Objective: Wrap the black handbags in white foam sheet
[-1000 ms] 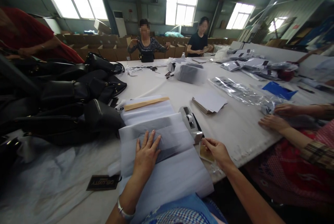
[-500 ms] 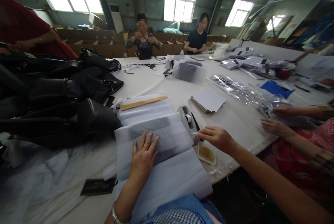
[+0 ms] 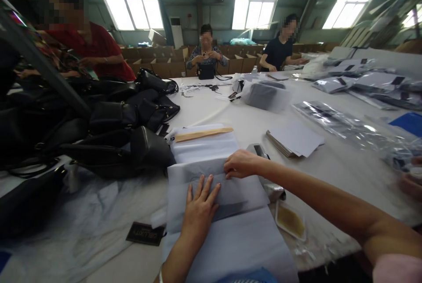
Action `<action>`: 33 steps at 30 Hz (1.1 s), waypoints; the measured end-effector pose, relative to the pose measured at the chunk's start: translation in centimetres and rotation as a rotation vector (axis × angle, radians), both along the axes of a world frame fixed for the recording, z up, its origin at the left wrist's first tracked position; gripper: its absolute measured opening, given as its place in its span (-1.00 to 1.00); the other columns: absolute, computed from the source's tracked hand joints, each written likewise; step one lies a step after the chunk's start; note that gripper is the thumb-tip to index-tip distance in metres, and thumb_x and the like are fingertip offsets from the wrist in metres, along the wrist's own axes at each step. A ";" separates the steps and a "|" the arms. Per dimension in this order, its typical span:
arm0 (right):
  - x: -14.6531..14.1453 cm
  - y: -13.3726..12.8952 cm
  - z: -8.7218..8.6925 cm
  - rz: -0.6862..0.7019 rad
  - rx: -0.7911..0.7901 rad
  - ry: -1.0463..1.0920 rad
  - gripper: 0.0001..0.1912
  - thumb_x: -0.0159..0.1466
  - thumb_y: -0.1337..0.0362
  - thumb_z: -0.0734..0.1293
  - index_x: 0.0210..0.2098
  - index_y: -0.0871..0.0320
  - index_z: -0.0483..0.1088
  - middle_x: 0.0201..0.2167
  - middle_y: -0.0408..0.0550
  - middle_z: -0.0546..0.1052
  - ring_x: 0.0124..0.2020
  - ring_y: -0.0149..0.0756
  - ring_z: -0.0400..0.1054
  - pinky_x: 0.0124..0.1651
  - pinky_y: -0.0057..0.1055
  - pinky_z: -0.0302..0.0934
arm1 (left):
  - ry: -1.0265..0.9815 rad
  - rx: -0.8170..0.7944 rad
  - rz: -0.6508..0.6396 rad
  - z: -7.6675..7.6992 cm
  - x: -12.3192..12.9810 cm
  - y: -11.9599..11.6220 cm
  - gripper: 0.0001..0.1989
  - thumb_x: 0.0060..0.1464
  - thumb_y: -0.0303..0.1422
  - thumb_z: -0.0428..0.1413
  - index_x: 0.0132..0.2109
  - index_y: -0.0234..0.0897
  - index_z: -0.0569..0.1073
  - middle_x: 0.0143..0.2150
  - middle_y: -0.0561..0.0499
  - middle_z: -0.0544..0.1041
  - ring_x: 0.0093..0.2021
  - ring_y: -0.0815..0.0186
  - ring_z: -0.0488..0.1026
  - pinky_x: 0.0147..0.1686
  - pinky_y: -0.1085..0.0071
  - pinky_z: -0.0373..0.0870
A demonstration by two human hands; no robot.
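Observation:
White tissue paper [image 3: 237,234] lies folded over a flat grey item on the table in front of me. My left hand [image 3: 200,208] rests flat on the folded paper, fingers spread. My right hand [image 3: 242,164] is on the upper part of that paper, its fingers bent and pressed together; what they hold, if anything, is too small to make out. Behind my right wrist stands a grey tape dispenser [image 3: 259,150], partly hidden. A tan strip [image 3: 203,134] lies across more white paper at the far side. A black tag [image 3: 145,233] is left of the paper.
Black bags [image 3: 112,116] are heaped at the left. A dish with yellowish contents [image 3: 290,220] sits right of the paper, below a stack of white cards [image 3: 293,138]. Plastic-wrapped packages [image 3: 372,81] lie at the back right. Several people are around the table.
My right hand has moved left from the tape dispenser onto the folded paper. My left hand stays flat on it. The view has swung to the left.

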State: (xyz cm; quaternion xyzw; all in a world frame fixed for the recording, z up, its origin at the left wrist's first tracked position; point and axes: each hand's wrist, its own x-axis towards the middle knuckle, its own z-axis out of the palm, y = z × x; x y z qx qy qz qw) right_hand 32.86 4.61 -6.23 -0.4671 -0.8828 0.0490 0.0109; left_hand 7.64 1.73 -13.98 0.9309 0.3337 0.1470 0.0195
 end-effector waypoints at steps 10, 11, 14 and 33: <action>4.9 -2.5 -0.4 -0.724 0.209 -0.104 -0.84 0.28 0.18 0.34 -0.21 0.12 0.47 -0.31 0.05 0.61 -0.32 -0.17 0.49 -0.35 -0.39 0.18 | 0.019 0.015 -0.013 -0.1 -0.2 0.1 -0.43 0.19 -0.40 0.10 0.31 -0.01 0.22 0.41 -0.02 0.13 0.40 0.00 0.03 0.21 -0.18 0.21; 5.7 -4.0 -0.9 -0.787 0.249 -0.062 -0.82 0.31 0.18 0.31 -0.17 0.12 0.46 -0.26 0.06 0.61 -0.28 -0.16 0.49 -0.31 -0.36 0.21 | 0.015 0.019 -0.010 0.0 -0.2 0.0 -0.44 0.19 -0.41 0.10 0.30 -0.01 0.23 0.41 -0.02 0.13 0.40 0.01 0.03 0.21 -0.17 0.20; 7.3 -9.1 -3.0 -0.971 0.362 0.167 -0.74 0.28 0.11 0.32 -0.14 0.12 0.47 -0.08 0.08 0.57 -0.04 -0.09 0.44 -0.03 -0.24 0.28 | 0.003 0.028 -0.006 0.0 -0.2 0.0 -0.45 0.20 -0.41 0.09 0.30 -0.02 0.24 0.40 -0.04 0.15 0.40 0.02 0.04 0.23 -0.15 0.19; 1.2 -18.4 -5.7 -1.354 0.309 1.279 -0.59 0.06 -0.08 0.43 -0.34 0.13 0.62 0.16 0.07 0.43 0.13 0.00 0.35 0.19 -0.21 0.23 | 0.032 0.028 0.019 -1.5 0.0 0.4 -0.39 0.16 -0.53 0.03 0.30 0.05 0.25 0.41 0.05 0.10 0.41 0.04 0.02 0.25 -0.13 0.14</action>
